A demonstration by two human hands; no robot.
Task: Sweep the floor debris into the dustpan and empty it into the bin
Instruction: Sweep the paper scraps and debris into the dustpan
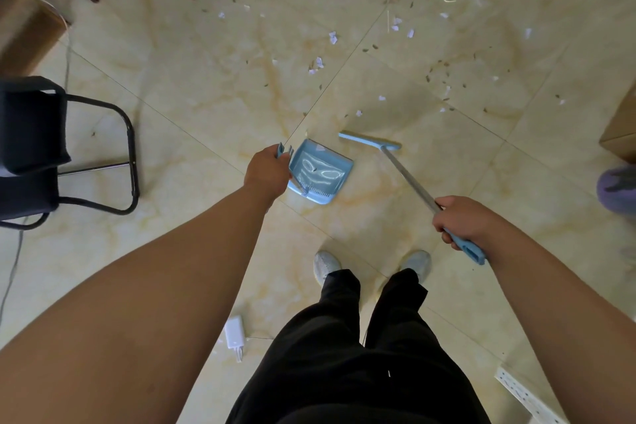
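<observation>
Left hand [266, 170] grips the dustpan [321, 175] by its handle; right hand [459, 220] clasps the broom [370, 141], its head just beside the dustpan (both likely light, stiff plastic; hold the handles).

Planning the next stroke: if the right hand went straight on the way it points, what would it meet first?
Probably bare floor, then the paper scraps just beyond the broom head; the right hand points along the shaft, right of the dustpan. Depth is uncertain.
</observation>
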